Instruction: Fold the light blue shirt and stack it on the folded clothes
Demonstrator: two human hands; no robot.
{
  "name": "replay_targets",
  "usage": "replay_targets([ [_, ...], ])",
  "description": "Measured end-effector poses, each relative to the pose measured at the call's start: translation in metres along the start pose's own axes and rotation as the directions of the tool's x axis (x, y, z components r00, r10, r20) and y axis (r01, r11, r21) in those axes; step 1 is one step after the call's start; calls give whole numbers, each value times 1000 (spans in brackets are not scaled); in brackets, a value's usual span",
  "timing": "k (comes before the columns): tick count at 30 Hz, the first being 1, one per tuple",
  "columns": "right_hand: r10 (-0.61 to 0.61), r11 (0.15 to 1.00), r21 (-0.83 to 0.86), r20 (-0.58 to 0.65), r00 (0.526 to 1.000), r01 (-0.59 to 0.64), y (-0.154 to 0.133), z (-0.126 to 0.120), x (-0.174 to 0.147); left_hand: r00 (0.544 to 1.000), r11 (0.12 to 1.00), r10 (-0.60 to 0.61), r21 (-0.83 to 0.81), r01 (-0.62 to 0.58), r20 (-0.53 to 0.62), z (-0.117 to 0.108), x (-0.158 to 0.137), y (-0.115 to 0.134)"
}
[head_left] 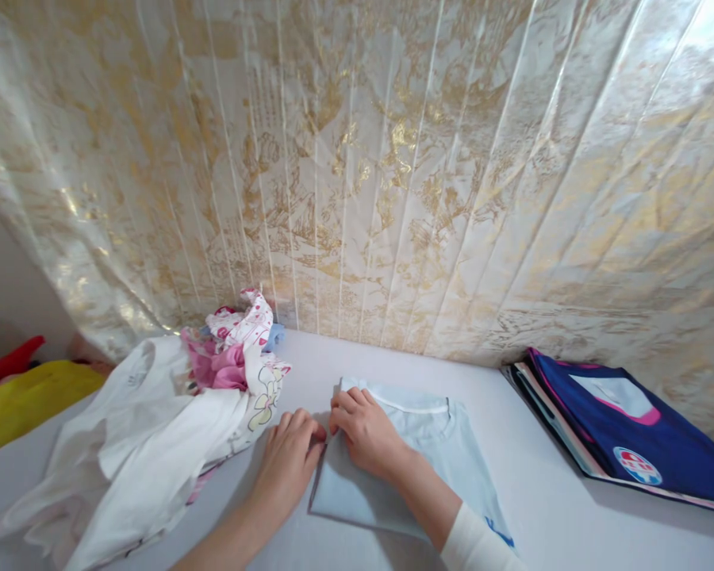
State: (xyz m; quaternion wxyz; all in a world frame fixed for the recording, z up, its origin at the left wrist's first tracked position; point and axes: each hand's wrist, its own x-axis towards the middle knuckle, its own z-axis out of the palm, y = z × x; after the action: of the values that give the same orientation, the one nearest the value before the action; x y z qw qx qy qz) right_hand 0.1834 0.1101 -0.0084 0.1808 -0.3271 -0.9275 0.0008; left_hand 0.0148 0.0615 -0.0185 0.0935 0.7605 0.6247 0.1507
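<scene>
A light blue T-shirt (393,492) lies folded on the white surface before me, its white-trimmed neckline at the far side and a dark blue print at the near right corner. My right hand (369,432) rests on the shirt's upper left part, fingers bent and apart against the cloth. Just left of the shirt, my left hand (289,452) lies on the surface with curved fingers, its thumb by the shirt's left edge. Neither hand shows cloth lifted in it, though the fingertips are partly hidden.
Left of my hands is a loose heap of white garments (148,428) and a pink cloth (220,366). A yellow cloth (36,396) lies farther left. On the right sits a stack of folded clothes with a navy garment (648,428) on top. A gold-patterned curtain (357,159) hangs behind.
</scene>
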Motion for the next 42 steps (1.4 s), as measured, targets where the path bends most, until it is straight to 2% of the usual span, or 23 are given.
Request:
replay_targets([
  [7,-36,999,32,33,999,35,-2,2,2,1000,1000,-8,24,7,4,3,3,0],
  [15,88,992,92,-31,996,-85,-4,10,0,1000,1000,1,-26,-1,13,1,8,-1],
  [23,88,975,211,-105,991,-65,-7,12,-3,999,1000,-21,-13,21,26,1,9,0],
  [31,230,941,284,-141,963,-183,-7,18,-5,1000,1000,3,-14,-2,25,-3,10,-6],
  [38,183,940,310,-104,978,-143,-7,17,-3,998,998,37,55,-35,-48,-3,10,3],
  [42,184,933,334,-119,976,-135,-6,18,-3,1000,998,8,64,-7,-18,0,11,8],
])
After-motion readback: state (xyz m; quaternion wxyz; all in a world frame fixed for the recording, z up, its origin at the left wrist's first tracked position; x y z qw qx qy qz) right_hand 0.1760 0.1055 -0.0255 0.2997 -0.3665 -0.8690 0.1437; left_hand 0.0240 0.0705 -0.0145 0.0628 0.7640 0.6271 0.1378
